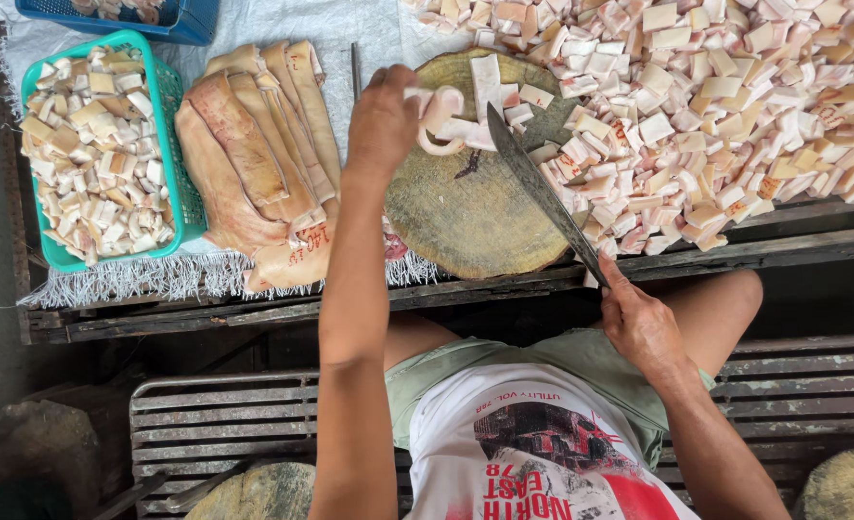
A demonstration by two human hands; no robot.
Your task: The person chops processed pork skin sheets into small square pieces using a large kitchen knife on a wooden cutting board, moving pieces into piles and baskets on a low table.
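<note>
1. Down below, the left hand (381, 116) sits on the round wooden chopping block (465, 217), with its fingers curled around a curly strip of pork skin (439, 120).
2. Next, the right hand (639, 323) has its fingers wrapped tight around the handle of a long knife (541, 188).
3. The knife blade lies slanted across the block, with its tip right by the strip and a few cut bits.
4. A big pile of small cut pieces (725, 106) covers the table to the right of the block.
5. Long flat slabs of skin (254, 154) lie stacked just left of the block.
6. A green basket (172, 116) full of cut pieces stands left of the slabs.
7. A blue basket (196, 24) peeks in at the top edge.
</note>
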